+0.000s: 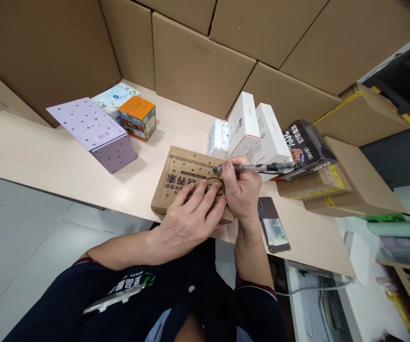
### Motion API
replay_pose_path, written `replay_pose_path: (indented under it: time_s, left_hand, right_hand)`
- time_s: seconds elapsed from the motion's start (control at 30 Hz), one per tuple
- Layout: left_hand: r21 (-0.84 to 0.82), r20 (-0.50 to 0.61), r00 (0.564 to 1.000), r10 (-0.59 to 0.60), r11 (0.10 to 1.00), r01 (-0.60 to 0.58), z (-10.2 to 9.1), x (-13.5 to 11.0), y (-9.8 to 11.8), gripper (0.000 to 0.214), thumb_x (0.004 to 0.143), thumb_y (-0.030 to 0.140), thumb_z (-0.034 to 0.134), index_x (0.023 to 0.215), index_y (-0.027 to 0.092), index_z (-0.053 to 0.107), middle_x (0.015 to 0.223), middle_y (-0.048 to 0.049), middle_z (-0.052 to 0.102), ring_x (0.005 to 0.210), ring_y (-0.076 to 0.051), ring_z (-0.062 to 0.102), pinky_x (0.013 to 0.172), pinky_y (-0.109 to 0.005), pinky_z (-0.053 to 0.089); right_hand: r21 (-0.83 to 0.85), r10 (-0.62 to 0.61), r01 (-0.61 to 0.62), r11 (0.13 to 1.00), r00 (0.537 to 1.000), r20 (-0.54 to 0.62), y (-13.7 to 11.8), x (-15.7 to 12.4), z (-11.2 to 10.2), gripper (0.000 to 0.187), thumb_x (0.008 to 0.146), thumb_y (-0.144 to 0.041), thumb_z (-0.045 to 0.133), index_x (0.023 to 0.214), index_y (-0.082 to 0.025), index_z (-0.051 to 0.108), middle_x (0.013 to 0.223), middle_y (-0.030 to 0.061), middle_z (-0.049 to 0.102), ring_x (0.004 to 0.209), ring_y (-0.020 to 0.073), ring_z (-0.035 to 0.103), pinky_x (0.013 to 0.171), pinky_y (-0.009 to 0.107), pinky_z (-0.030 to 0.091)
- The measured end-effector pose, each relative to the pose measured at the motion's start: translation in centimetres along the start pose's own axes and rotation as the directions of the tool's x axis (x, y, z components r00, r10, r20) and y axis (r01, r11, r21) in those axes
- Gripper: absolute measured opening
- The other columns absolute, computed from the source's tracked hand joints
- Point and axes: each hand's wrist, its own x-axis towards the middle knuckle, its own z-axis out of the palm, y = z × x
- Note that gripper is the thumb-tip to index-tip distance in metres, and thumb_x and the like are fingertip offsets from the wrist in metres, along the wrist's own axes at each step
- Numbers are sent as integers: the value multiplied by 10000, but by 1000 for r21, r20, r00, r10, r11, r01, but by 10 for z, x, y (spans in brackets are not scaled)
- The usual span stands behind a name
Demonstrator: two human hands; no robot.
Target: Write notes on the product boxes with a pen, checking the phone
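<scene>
Lying flat with fingers slightly spread, the left hand [191, 216] presses on the top of a brown box [178, 175] and grips nothing. The right hand [242, 192] is curled tightly round a pen [262, 167], its tip over the box's upper face; whether it touches the card cannot be told. The box lies flat on the table [37, 147] at its near edge, in front of the person's body.

The step in hand looks like marking the box by pen, among many small dark rings on its face. A further stroke would call for a firm left palm and a light turn of the right wrist; the left fingers cover part of the print and limit the room there.

Taking the box as the dial's centre, a small white pack [217, 140] stands just beside it at one o'clock, with white boxes [244, 124] beyond, crowding the pen side. A black package [306, 149] sits between two and three, a phone [274, 221] at four. Towards ten are a purple box [91, 123] and an orange box [137, 116]; stacked cartons [198, 66] wall off twelve.
</scene>
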Motion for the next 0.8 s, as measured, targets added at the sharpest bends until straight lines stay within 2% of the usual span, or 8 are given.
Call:
replay_pose_path:
  time_s: [0.6, 0.7, 0.8]
  left_hand:
    - [8, 21, 1000, 5, 1000, -6, -2, 1, 0, 468, 1002, 464, 613, 1291, 100, 664, 1343, -174, 701, 1210, -349, 683, 1007, -490, 536]
    - [2, 40, 999, -4, 1000, 4, -2, 0, 0, 458, 1001, 459, 616, 1295, 111, 665, 1375, -176, 682, 1237, -349, 667, 1016, -494, 533]
    - [-17, 63, 998, -16, 1000, 17, -3, 1, 0, 460, 989, 446, 637, 1306, 113, 658, 1398, -180, 665, 1259, -349, 651, 1022, -493, 530]
  right_hand:
    - [41, -6, 6, 999, 1000, -1, 5, 0, 2, 257, 1019, -393, 504, 818, -248, 573, 672, -45, 599, 610, 123, 565, 646, 286, 463]
    - [147, 53, -35, 989, 991, -123, 9, -5, 5, 251, 1027, -422, 496, 855, -251, 559, 691, -44, 574, 615, 123, 557, 638, 281, 462]
    - [238, 153, -79, 968, 938, -311, 13, -16, -1, 278, 1021, -484, 500, 888, -244, 546, 791, -22, 599, 607, 112, 554, 600, 267, 460]
